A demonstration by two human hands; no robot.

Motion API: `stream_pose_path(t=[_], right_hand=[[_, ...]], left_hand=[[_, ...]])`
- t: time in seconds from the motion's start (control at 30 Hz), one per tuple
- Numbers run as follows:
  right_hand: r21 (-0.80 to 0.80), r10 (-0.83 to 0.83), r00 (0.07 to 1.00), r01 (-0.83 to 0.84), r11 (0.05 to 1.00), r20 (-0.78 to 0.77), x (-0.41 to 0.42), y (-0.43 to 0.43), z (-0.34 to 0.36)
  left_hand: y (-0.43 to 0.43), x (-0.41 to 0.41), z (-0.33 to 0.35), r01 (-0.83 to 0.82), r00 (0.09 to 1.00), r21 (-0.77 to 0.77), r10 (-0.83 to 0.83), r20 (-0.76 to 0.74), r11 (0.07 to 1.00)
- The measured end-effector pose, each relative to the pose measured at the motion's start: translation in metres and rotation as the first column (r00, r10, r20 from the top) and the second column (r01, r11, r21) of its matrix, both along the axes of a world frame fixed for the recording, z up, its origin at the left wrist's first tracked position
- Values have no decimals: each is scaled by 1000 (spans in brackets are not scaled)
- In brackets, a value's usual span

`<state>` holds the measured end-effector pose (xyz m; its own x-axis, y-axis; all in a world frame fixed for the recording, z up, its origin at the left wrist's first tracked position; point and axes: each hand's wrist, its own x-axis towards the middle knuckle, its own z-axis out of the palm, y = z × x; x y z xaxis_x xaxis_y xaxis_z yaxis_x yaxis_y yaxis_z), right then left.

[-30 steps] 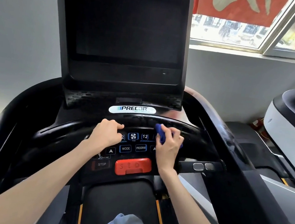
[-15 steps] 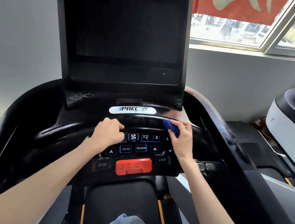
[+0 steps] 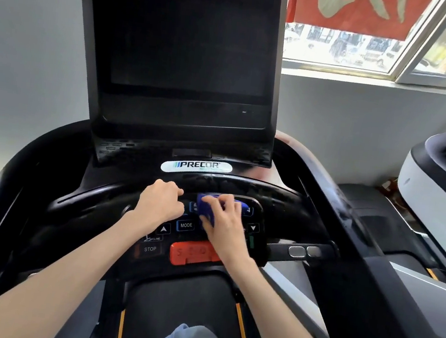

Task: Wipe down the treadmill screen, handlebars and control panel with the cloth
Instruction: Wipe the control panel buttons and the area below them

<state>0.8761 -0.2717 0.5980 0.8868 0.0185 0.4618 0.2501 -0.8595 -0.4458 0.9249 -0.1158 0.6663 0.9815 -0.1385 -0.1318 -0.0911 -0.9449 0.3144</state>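
Gripping cloth (image 3: pixel 207 209), right hand (image 3: pixel 226 227) apparently curled.

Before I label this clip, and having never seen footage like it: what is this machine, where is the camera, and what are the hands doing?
This is one picture from a camera worn on a person's head, looking forward and down, so the two bare arms are the wearer's own. The machine is a treadmill: a dark screen above a control panel of buttons with a red stop bar. The right hand holds a blue cloth against the upper buttons. The left hand, fingers curled, rests beside it near the curved handlebar; whether it grips anything is unclear.
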Motion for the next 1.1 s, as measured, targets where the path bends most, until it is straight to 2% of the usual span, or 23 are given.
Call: stream_pose_path(t=[0.1,0.17,0.2,0.27,0.33,0.4,0.43,0.53,0.63,0.67,0.73,0.8,0.9,1.0,1.1], right_hand=[[-203,-18,992,44,978,128,2,-7,-11],[-245,-117,975,162,956,188,7,-37,-11],[-195,-199,965,231,953,169,8,-54,-10],[21,-337,941,337,941,15,8,-79,-6],[196,-422,899,438,877,-117,5,-80,-5],[194,-470,878,478,857,-90,2,-61,-8],[155,-437,898,440,885,-53,1,-47,-9],[-31,-191,981,192,981,22,-5,-16,-13],[-205,-129,988,145,968,88,-4,-40,-12],[-205,-178,980,192,960,86,-2,-53,-12],[-22,-277,961,277,961,-11,0,-75,-9],[155,-241,962,260,953,-130,5,-91,-6],[204,-181,970,212,956,-162,-4,-105,-9],[245,-208,959,253,936,-194,-42,-113,-27],[189,-209,938,267,945,-277,-59,-124,-33]], left_hand=[[-1,-1,1,-8,1000,-1,8,3,1000],[-1,-1,1,-4,1000,7,4,2,1000],[-1,-1,0,-6,1000,9,6,4,1000],[-2,-2,0,-10,1000,21,9,25,1000],[-4,-3,0,-6,998,46,3,55,999],[-6,-4,0,-2,997,69,-3,75,998],[-6,-5,1,-2,997,73,-4,78,997],[-2,-6,2,14,999,69,-18,47,997],[1,-9,2,10,1000,21,-11,26,1000],[1,-10,2,9,1000,19,-9,25,1000],[-1,-10,3,9,999,25,-9,35,1000],[-3,-11,3,5,999,26,-6,35,1000],[-4,-11,3,-3,999,17,2,36,1000],[-7,-12,1,-13,998,20,12,59,1000],[-8,-12,2,-12,998,35,9,65,999]])
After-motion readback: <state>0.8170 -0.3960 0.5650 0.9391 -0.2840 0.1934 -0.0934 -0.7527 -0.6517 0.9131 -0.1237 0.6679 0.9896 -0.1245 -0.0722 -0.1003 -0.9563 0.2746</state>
